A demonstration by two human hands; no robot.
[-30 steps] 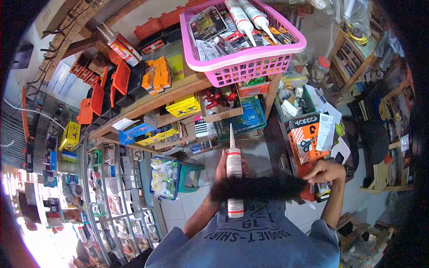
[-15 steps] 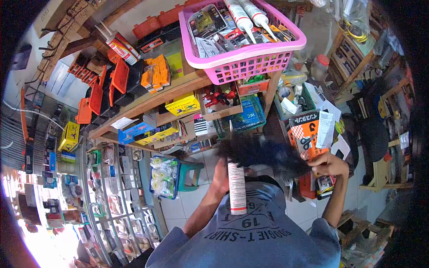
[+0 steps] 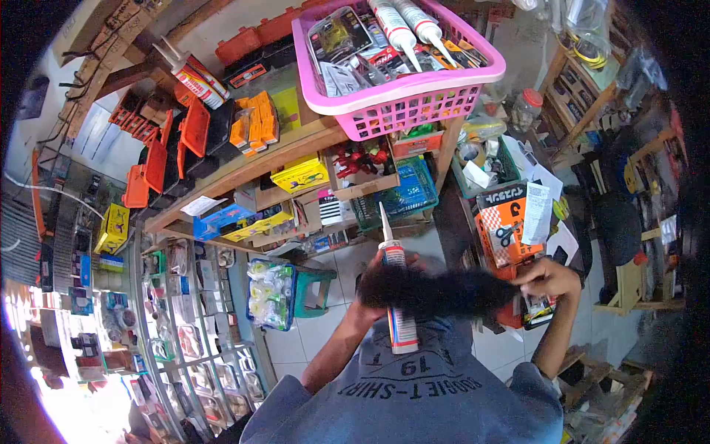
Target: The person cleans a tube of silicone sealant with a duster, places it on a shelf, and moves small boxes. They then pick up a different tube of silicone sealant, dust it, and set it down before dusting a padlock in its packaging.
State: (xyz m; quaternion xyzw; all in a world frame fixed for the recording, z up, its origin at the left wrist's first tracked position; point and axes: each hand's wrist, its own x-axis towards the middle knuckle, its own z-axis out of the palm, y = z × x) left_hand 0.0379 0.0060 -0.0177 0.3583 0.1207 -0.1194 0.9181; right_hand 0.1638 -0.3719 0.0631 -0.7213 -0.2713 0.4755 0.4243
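Tube (image 3: 402, 331), one: grasped in my left hand (image 3: 365, 308), apart from the shelf's front edge (image 3: 244, 175). Duster (image 3: 440, 291), one: pinched in my right hand (image 3: 551, 280); lower than a moment ago, baring the upper label, placing the stroke mid-tube.

A pink plastic basket with lattice sides (image 3: 414, 115), heaped with packaged goods, sits on a brown wooden shelf (image 3: 251, 166). To its left on the shelf stand small orange cardboard boxes (image 3: 255, 122); below the shelf top is a bright yellow cardboard box (image 3: 302, 175). Lower down, a blue-rimmed tray of clear-wrapped packets (image 3: 295, 292) adjoins a green plastic stool (image 3: 318, 285). White floor tiles (image 3: 285, 348) show beneath. At upper right stands a clear jar with a red lid (image 3: 526, 111).
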